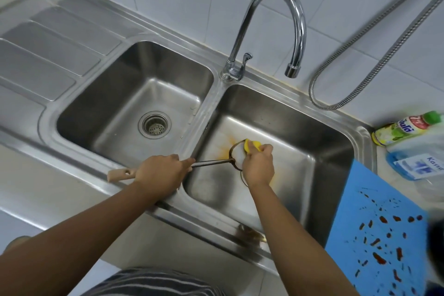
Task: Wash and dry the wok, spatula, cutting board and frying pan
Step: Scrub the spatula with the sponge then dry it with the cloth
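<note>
1. Your left hand [159, 175] is curled tight round the wooden handle of the spatula [210, 163], above the sink rim [216, 223] at the left edge of the right basin. The handle butt sticks out to the left of your fist.
2. The spatula lies roughly level. Its metal shaft reaches into the right basin [300, 113], and the blade, with white foam on it, is above the basin floor.
3. Your right hand [258, 167] grips a yellow sponge [252, 145], fingers curled over it, and presses it onto the blade.
4. An orange-yellow stain [225, 150] fans out on the basin floor just beside the blade.
5. The blue cutting board [374, 235] sits to the right of the basin with its top corner over the sink's right rim. Red-brown smears cover its face.
6. The faucet [271, 19] spout hangs over the back of the right basin.
7. A drain strainer [155, 124] sits in the left basin.
8. A green-capped soap bottle [408, 127] lies on the counter behind the board, and a metal hose [384, 55] runs along the tiled wall.
9. There's a dark blur [437, 235] at the right edge; you cannot tell what it is.
</note>
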`<state>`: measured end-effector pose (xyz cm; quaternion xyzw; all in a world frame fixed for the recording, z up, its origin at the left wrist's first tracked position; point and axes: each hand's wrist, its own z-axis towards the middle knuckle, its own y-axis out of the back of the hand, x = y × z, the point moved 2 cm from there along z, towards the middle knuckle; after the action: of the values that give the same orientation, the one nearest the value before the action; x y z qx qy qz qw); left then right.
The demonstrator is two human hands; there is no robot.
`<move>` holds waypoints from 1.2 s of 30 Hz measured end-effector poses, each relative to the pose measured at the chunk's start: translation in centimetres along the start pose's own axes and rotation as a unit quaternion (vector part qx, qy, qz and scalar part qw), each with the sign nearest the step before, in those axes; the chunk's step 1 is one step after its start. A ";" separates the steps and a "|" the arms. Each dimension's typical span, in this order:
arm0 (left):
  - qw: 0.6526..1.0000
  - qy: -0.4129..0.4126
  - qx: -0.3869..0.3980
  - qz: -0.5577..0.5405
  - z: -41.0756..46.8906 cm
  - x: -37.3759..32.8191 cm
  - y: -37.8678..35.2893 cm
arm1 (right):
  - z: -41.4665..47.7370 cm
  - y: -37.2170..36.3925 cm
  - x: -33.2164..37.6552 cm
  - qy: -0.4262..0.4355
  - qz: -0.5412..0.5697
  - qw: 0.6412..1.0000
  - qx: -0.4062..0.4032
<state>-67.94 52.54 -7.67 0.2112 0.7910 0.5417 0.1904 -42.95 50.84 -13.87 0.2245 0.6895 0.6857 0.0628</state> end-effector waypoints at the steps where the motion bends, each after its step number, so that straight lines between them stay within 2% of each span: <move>1: 1.000 0.001 0.001 0.002 0.1 0.0 0.0 | -0.8 0.0 0.6 0.044 -0.005 0.999 0.022; 2: 1.000 0.003 0.002 0.004 0.2 0.1 0.0 | -1.5 -0.2 0.7 0.090 -0.004 0.995 0.043; 3: 1.000 0.003 0.003 0.005 0.2 0.1 0.0 | -2.0 -0.1 0.3 0.090 0.009 0.995 0.049; 6: 1.000 0.010 -0.004 -0.002 0.0 -0.1 -0.2 | -2.1 0.5 -1.5 -0.006 0.024 1.000 -0.006; 7: 1.000 0.012 -0.008 -0.004 0.0 -0.1 -0.2 | -2.5 0.6 -1.6 -0.015 0.024 1.000 -0.004; 9: 1.000 0.011 -0.007 0.002 0.0 0.0 -0.2 | -4.1 0.0 -1.2 0.052 0.009 0.998 0.035; 10: 1.000 0.008 -0.005 0.005 0.1 0.0 -0.2 | -4.5 0.0 -1.7 0.057 0.022 0.997 0.037; 13: 1.000 0.011 -0.002 0.005 0.2 -0.1 -0.3 | -4.1 0.9 -3.6 -0.070 0.024 0.997 -0.012; 14: 1.000 0.010 -0.003 0.007 0.2 -0.1 -0.3 | -4.1 1.0 -3.5 -0.079 0.015 0.997 -0.014; 17: 1.000 0.002 0.002 0.016 0.2 -0.1 -0.1 | -4.9 0.2 -1.7 0.040 0.005 0.998 0.057; 18: 1.000 0.002 0.005 0.016 0.2 -0.1 0.0 | -4.7 0.0 -1.6 0.050 0.015 0.997 0.056; 21: 1.000 0.004 0.015 0.013 0.1 0.1 0.2 | -2.2 0.4 -2.0 -0.037 0.016 0.999 0.000; 22: 1.000 0.001 0.018 0.015 0.1 0.1 0.3 | -1.6 0.3 -1.4 -0.034 0.022 0.999 0.009; 25: 1.000 -0.001 0.023 0.018 0.1 0.1 0.5 | -1.5 0.2 0.8 0.081 0.043 0.993 0.080; 27: 1.000 0.004 0.024 0.007 0.0 0.0 0.5 | -0.3 0.8 1.2 0.068 0.052 0.994 0.072; 29: 1.000 0.002 0.022 0.001 -0.1 -0.1 0.6 | 0.9 1.1 0.7 0.021 0.052 0.998 0.015; 30: 1.000 0.002 0.020 0.002 -0.1 -0.1 0.6 | 0.9 0.9 0.8 0.028 0.047 0.998 0.020; 33: 1.000 0.008 0.018 0.004 -0.1 -0.2 0.6 | -0.3 -0.3 0.6 0.126 0.023 0.988 0.087; 34: 1.000 0.009 0.020 0.006 -0.1 -0.3 0.5 | -0.3 -0.6 -0.3 0.112 0.028 0.990 0.083; 36: 1.000 0.011 0.026 0.012 -0.2 -0.6 0.4 | -0.2 -0.2 -2.2 0.028 0.017 0.999 0.036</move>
<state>-67.49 52.22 -7.22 0.2191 0.8043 0.5257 0.1696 -41.12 49.84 -14.57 0.2194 0.7115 0.6671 0.0237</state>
